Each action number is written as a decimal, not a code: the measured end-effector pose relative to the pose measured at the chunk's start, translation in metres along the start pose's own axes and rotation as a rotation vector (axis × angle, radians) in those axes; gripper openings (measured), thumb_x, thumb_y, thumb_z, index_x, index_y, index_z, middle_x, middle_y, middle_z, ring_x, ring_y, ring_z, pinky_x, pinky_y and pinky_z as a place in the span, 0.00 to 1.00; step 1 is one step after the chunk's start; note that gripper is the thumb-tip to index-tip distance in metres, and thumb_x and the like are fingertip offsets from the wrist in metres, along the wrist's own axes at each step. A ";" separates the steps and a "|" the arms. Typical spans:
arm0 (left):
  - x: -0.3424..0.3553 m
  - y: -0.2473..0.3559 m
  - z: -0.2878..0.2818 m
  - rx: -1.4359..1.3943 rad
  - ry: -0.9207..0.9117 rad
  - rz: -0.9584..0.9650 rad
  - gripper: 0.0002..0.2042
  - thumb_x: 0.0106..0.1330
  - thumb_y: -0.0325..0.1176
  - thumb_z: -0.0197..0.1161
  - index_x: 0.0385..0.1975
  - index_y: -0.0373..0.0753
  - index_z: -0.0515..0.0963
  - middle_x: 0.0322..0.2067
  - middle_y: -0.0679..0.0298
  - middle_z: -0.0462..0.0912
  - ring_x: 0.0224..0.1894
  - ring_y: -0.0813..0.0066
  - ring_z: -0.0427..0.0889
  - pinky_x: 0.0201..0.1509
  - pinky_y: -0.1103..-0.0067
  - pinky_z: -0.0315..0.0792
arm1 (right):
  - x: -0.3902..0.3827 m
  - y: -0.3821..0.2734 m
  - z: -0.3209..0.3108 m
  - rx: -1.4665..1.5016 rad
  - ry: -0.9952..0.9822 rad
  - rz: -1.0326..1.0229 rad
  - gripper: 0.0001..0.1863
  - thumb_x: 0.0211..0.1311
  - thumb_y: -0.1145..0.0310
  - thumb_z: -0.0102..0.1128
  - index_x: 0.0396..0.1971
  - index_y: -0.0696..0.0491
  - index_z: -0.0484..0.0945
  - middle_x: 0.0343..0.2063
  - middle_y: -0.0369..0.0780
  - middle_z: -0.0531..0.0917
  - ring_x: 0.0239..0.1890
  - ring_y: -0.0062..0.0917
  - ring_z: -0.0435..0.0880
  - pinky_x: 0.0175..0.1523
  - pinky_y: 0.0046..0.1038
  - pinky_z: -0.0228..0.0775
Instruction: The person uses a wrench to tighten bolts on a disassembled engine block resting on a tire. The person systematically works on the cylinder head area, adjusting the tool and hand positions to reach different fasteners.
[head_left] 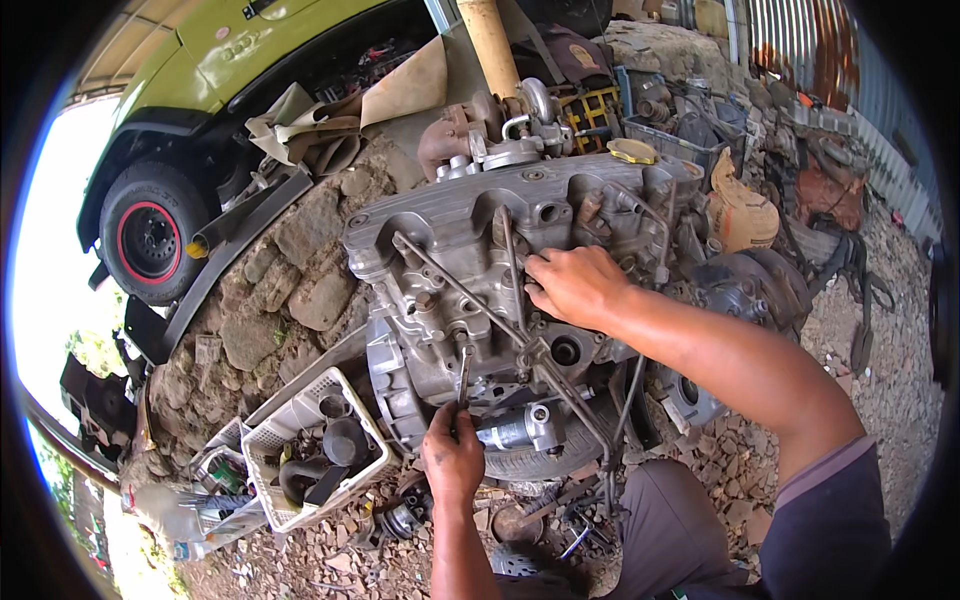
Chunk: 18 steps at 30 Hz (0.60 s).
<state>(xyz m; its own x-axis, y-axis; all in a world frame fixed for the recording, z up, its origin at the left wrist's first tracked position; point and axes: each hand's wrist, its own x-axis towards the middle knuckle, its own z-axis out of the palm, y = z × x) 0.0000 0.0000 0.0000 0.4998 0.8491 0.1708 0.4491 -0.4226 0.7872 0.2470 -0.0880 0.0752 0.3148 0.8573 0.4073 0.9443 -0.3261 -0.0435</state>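
Note:
A large grey engine [610,200] stands in front of me, thin metal pipes [465,290] running across its side. My left hand [455,455] is closed around the lower end of a wrench [464,378], whose upper end meets a fitting low on the engine block. Higher up and to the right, my right hand [575,288] lies against the engine's side with its fingers curled in beside an upright pipe. Whatever those fingers grip is hidden. A silver cylindrical part [520,430] sits just right of my left hand, at the engine's bottom.
A white plastic crate [375,465] of dark parts stands at the lower left. Behind it rises a stone wall [250,335], with a green vehicle [225,50] beyond. A rusty turbocharger [455,140] sits behind the engine. Broken rubble [350,560] covers the ground, and a grey bin [690,130] holds more parts.

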 end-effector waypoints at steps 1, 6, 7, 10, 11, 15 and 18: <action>0.000 -0.002 0.001 0.007 0.020 0.020 0.15 0.67 0.34 0.54 0.46 0.31 0.78 0.33 0.49 0.85 0.39 0.54 0.85 0.46 0.68 0.75 | -0.001 -0.002 -0.003 0.008 0.020 0.004 0.20 0.59 0.61 0.59 0.49 0.52 0.72 0.34 0.44 0.82 0.33 0.42 0.84 0.39 0.42 0.78; -0.006 -0.001 0.006 0.015 0.019 0.056 0.16 0.67 0.33 0.55 0.46 0.27 0.77 0.31 0.53 0.85 0.31 0.72 0.82 0.37 0.76 0.73 | -0.006 0.003 -0.001 -0.003 -0.002 -0.040 0.17 0.59 0.63 0.58 0.45 0.54 0.74 0.32 0.45 0.82 0.32 0.42 0.84 0.37 0.42 0.77; -0.003 -0.003 0.005 0.012 0.017 0.045 0.16 0.67 0.33 0.55 0.46 0.27 0.77 0.31 0.54 0.85 0.30 0.73 0.82 0.36 0.76 0.73 | -0.004 0.003 -0.001 0.006 0.023 -0.042 0.16 0.59 0.63 0.58 0.45 0.54 0.74 0.32 0.45 0.81 0.32 0.42 0.84 0.37 0.43 0.77; 0.003 -0.010 0.004 0.004 0.025 0.053 0.16 0.68 0.33 0.55 0.46 0.26 0.77 0.31 0.54 0.85 0.30 0.74 0.81 0.36 0.77 0.73 | -0.002 -0.001 -0.005 0.028 0.036 -0.014 0.15 0.59 0.63 0.58 0.43 0.54 0.74 0.33 0.45 0.81 0.32 0.44 0.84 0.37 0.44 0.77; 0.004 -0.011 0.003 0.000 0.029 0.062 0.16 0.68 0.33 0.55 0.47 0.26 0.77 0.31 0.54 0.85 0.30 0.74 0.81 0.36 0.77 0.73 | -0.001 -0.002 -0.007 0.033 0.030 0.002 0.15 0.59 0.62 0.58 0.43 0.54 0.74 0.34 0.45 0.81 0.32 0.45 0.83 0.37 0.45 0.76; 0.005 -0.007 0.001 -0.028 0.008 0.007 0.14 0.67 0.34 0.55 0.45 0.31 0.79 0.34 0.48 0.84 0.39 0.52 0.84 0.45 0.67 0.75 | 0.001 0.000 -0.001 0.014 0.045 -0.020 0.15 0.59 0.63 0.59 0.42 0.54 0.75 0.33 0.45 0.81 0.32 0.43 0.84 0.37 0.43 0.77; 0.005 -0.008 0.001 -0.018 0.025 0.021 0.14 0.67 0.34 0.55 0.45 0.31 0.79 0.34 0.48 0.84 0.39 0.52 0.84 0.45 0.68 0.75 | 0.001 -0.003 -0.003 0.000 0.051 -0.014 0.14 0.58 0.64 0.59 0.42 0.55 0.75 0.31 0.44 0.82 0.32 0.41 0.85 0.37 0.41 0.78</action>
<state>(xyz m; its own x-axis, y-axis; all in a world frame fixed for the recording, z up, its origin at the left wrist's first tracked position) -0.0006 0.0076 -0.0059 0.4901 0.8480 0.2016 0.4253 -0.4345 0.7939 0.2439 -0.0873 0.0780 0.2964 0.8401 0.4542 0.9485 -0.3144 -0.0374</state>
